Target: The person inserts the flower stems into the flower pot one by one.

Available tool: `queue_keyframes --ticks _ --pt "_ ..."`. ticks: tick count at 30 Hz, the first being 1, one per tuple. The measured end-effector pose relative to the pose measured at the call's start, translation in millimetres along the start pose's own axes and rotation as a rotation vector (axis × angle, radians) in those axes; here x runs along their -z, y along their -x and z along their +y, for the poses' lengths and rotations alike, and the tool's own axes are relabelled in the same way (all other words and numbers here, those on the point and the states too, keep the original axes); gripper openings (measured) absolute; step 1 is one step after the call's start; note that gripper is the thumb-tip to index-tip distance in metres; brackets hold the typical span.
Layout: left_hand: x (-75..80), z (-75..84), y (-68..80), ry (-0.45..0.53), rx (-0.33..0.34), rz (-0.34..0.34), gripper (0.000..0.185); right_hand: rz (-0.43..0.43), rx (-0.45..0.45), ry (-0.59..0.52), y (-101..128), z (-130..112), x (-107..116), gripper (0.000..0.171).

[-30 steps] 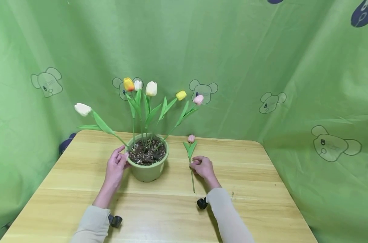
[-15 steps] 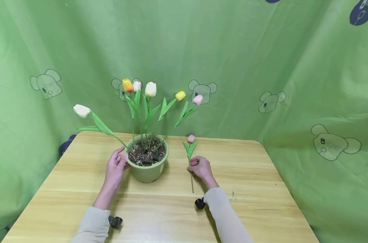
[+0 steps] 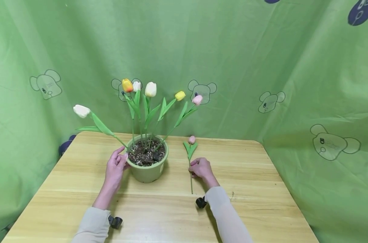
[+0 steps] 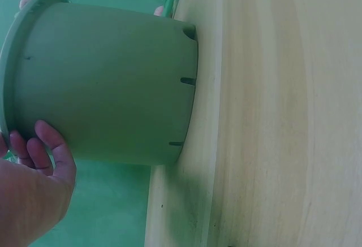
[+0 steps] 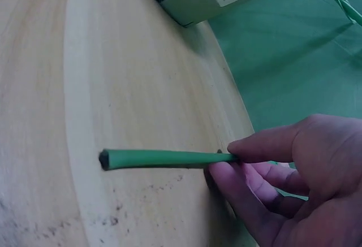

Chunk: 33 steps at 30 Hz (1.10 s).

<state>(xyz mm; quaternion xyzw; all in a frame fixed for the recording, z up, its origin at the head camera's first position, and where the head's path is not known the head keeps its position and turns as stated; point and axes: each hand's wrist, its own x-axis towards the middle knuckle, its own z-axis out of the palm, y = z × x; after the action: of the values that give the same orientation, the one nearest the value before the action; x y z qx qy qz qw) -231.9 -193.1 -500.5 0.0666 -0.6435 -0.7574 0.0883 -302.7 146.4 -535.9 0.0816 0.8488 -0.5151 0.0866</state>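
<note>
A green flower pot (image 3: 147, 168) filled with soil stands on the wooden table (image 3: 263, 202) and holds several tulips, white, yellow, orange and pink. My left hand (image 3: 117, 166) rests against the pot's left side near the rim (image 4: 34, 139), fingers fairly straight. To the right of the pot, a single pink tulip (image 3: 191, 139) on a green stem (image 3: 191, 184) is pinched by my right hand (image 3: 200, 167). In the right wrist view the stem's cut end (image 5: 158, 158) sticks out from between thumb and fingers (image 5: 266, 145), just above the tabletop.
Green printed cloth (image 3: 263, 67) hangs close behind and on both sides of the table. The long white tulip (image 3: 81, 110) leans far out to the left of the pot. Bare wood lies to the right and in front of my hands.
My right hand has closed on the pink tulip's stem and shifted it slightly; the stem's lower end now sits a little off the table. The left hand and pot have not moved.
</note>
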Motion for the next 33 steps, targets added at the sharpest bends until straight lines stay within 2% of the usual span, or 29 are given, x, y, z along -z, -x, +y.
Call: queue_keyframes --ticks 5,13,33 --pt "0.0 0.3 0.5 -0.003 0.006 -0.004 0.047 -0.019 -0.031 -0.119 1.4 -1.6 3.7 0.026" --pt "0.4 0.0 0.8 -0.001 0.006 -0.002 0.047 -0.034 -0.012 -0.281 4.3 -8.3 13.2 0.035" --pt "1.0 -0.4 -0.4 0.002 -0.007 -0.008 0.047 0.068 0.233 -0.543 26.0 -56.6 33.4 0.034"
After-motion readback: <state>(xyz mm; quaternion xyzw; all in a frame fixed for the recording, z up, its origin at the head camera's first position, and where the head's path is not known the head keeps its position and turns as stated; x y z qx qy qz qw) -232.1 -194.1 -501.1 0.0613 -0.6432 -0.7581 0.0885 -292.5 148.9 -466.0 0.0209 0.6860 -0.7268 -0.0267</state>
